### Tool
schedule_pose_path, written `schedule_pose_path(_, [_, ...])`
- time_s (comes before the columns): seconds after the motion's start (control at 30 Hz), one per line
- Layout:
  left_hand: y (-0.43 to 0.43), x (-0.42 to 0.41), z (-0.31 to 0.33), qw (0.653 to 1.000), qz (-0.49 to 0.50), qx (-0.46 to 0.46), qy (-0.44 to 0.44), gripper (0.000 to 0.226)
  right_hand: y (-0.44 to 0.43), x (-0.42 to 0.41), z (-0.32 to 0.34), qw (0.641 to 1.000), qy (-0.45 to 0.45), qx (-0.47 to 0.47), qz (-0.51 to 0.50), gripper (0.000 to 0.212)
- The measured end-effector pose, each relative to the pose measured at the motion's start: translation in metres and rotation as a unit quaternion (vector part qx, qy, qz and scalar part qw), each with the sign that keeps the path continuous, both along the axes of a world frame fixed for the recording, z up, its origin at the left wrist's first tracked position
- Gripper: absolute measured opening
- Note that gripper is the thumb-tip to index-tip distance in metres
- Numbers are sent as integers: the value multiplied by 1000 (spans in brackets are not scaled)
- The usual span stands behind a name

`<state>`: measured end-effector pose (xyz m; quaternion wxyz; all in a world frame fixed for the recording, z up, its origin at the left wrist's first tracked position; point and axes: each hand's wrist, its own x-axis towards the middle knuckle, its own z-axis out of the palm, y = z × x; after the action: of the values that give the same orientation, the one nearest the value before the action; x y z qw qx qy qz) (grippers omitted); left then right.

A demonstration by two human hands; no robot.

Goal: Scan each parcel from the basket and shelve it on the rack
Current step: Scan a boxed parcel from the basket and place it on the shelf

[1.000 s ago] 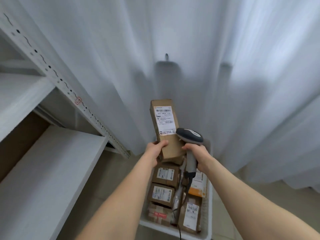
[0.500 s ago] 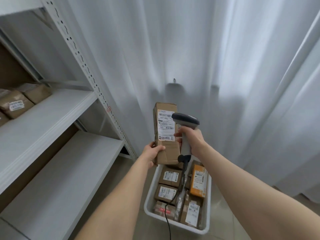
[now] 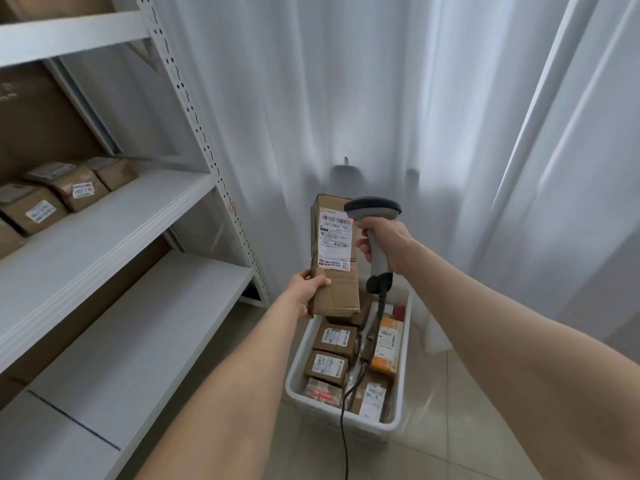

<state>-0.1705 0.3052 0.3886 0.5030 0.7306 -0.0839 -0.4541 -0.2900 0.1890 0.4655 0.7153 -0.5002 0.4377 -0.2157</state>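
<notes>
Parcel (image 3: 334,258) gripped by left hand (image 3: 306,292) — scanner (image 3: 375,230) beside.

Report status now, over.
Left hand grips tall parcel upright above basket. Right hand holds scanner beside its label. Nothing between parcel and rack.

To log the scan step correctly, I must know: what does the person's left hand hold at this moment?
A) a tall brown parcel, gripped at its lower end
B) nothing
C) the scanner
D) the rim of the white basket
A: the left hand grips the lower end of the tall brown parcel, while the right hand holds the scanner beside its label.
</notes>
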Motion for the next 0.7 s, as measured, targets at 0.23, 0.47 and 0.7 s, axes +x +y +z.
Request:
schedule_pose_path(0.23, [12,0,14,1000,3,-4,-5,58,12,-3,25,999,9,-15,42,14])
schedule_pose_path(0.47, [25,6,22,1000,4,-16,-6,51,27,3,37,999,1,-10,34,11])
schedule_pose_path(0.7, [37,18,33,1000,0,-11,-11,49,43,12,48,999,-8,-13,41,10])
